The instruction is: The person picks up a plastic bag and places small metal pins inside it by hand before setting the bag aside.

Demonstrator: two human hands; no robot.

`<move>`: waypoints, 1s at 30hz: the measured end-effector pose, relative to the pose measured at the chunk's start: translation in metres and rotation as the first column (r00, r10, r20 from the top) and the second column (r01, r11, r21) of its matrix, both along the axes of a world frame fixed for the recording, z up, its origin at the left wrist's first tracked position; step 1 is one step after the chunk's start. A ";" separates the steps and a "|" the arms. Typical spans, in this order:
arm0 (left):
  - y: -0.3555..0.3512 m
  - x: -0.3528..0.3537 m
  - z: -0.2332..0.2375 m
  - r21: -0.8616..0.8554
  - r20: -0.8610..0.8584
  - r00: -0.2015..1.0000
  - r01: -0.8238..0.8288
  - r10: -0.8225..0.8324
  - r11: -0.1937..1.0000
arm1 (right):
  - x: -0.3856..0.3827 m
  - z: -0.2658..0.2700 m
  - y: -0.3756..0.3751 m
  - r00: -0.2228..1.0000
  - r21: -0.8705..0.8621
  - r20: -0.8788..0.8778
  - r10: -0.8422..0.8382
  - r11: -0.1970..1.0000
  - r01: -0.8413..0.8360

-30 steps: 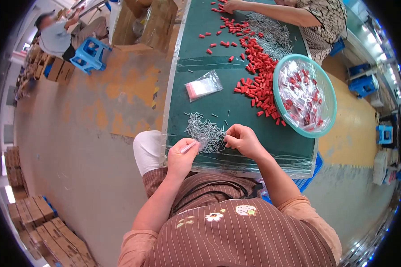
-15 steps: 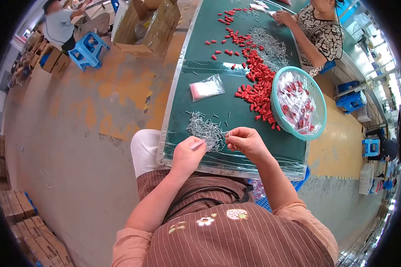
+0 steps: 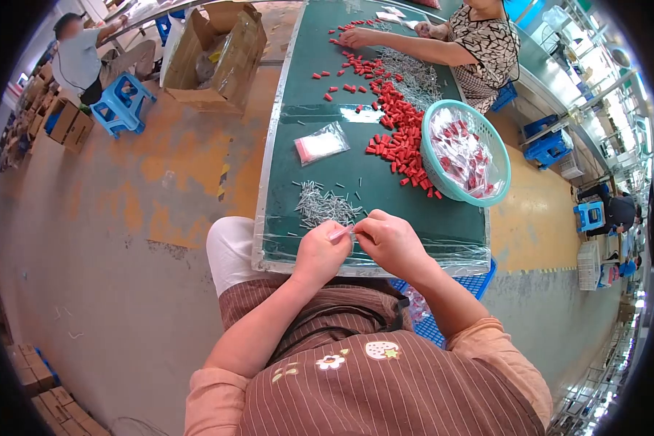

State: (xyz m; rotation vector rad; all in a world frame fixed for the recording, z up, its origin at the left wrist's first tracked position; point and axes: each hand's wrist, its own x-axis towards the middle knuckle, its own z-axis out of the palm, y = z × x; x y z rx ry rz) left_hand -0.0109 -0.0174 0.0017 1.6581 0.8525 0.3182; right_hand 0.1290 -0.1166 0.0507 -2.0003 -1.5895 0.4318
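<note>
Over the near edge of the green table (image 3: 287,152), my left hand (image 3: 323,251) is closed on a small clear bag with a pinkish edge (image 3: 339,233). My right hand (image 3: 389,243) meets it at the bag's opening, its fingers pinched together; what they hold is too small to make out. Just beyond my hands lies a pile of grey metal screws (image 3: 320,206). A packet of clear bags (image 3: 321,144) lies farther up. Red plugs (image 3: 400,120) are heaped to the right, beside a teal basket (image 3: 503,174) of filled bags.
A co-worker (image 3: 479,43) sits at the table's far right, arms over more screws (image 3: 414,80). On the left are a large cardboard box (image 3: 229,73), a blue stool (image 3: 122,105) and another person (image 3: 80,54). A blue crate (image 3: 479,283) stands below the table edge.
My right hand has moved left and now meets my left hand at the bag. The co-worker's arm has stretched over the far red plugs. The whole view has shifted slightly.
</note>
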 end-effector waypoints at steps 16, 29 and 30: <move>-0.036 0.013 0.005 0.508 -0.010 0.997 0.066 -0.071 0.859 | -0.003 0.012 -0.014 0.956 -0.239 0.291 0.042 0.971 0.030; -0.015 0.015 -0.002 -0.553 0.177 0.978 0.009 0.108 0.833 | 0.042 -0.023 -0.022 0.929 0.058 -0.357 -0.096 0.990 0.125; -0.012 0.013 0.004 -0.657 0.182 0.976 0.034 0.116 0.753 | 0.045 -0.041 -0.023 0.886 0.034 -0.461 -0.051 0.997 0.076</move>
